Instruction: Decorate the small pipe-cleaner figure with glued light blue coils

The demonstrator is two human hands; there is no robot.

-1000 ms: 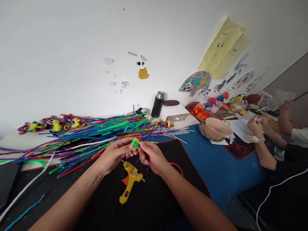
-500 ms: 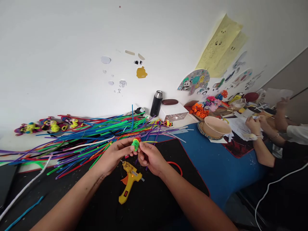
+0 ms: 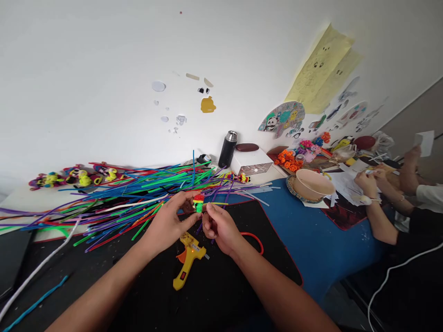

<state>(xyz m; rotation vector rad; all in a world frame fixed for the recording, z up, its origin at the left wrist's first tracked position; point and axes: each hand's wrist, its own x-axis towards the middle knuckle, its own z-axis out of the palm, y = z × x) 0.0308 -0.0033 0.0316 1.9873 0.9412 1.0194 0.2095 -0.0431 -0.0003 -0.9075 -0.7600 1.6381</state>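
Between the thumb and fingers of my left hand (image 3: 173, 219) is a small red, yellow and green coiled piece (image 3: 198, 204), held upright above the black mat (image 3: 221, 286). My right hand (image 3: 221, 226) is just to the right of it, fingers curled with thumb and forefinger together; whether they pinch anything is too small to tell. A yellow glue gun (image 3: 188, 260) with a small glowing light lies on the mat below my hands. Many colourful pipe cleaners (image 3: 138, 189) are spread behind and left of my left hand.
Finished pipe-cleaner figures (image 3: 81, 176) lie at the left by the wall. A black flask (image 3: 228, 150), a white box (image 3: 252, 161) and a pinkish bowl (image 3: 314, 183) stand further right. Other people's hands (image 3: 370, 182) hold paper at the right. A white cable (image 3: 41, 265) crosses the left side.
The coiled piece has turned so its red top and green lower part show. My right fingers have come slightly away from it. The view has shifted a little.
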